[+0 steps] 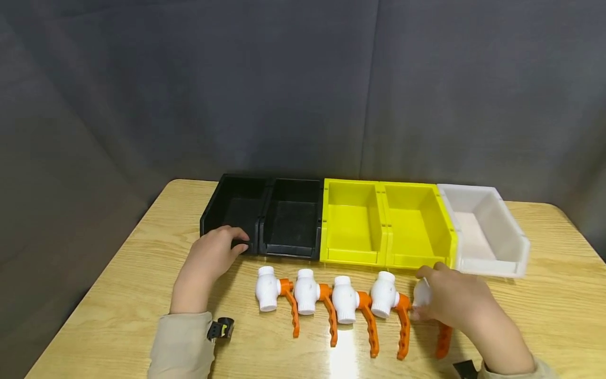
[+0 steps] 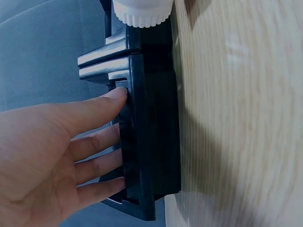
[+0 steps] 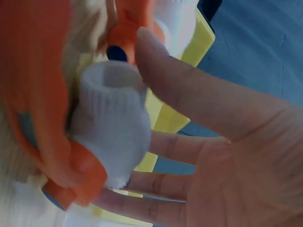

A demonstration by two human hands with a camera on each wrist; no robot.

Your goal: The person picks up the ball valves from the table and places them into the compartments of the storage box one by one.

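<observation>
Several white plastic ball valves [image 1: 306, 292] with orange lever handles lie in a row on the wooden table [image 1: 118, 295]. At the row's right end, my right hand [image 1: 454, 297] reaches around the last ball valve [image 1: 421, 293], partly hiding it. In the right wrist view the thumb and spread fingers flank that valve's white body [image 3: 113, 127], without a visible firm hold; contact is unclear. My left hand [image 1: 213, 258] is at the front of the leftmost black bin [image 1: 232, 205]. Its thumb and loosely extended fingers rest along the bin's front lip [image 2: 130, 142].
Joined side by side behind the valves are another black bin [image 1: 291, 218], two yellow bins [image 1: 352, 218] and a white bin [image 1: 480, 226]. A dark grey curtain [image 1: 284, 95] hangs behind the table.
</observation>
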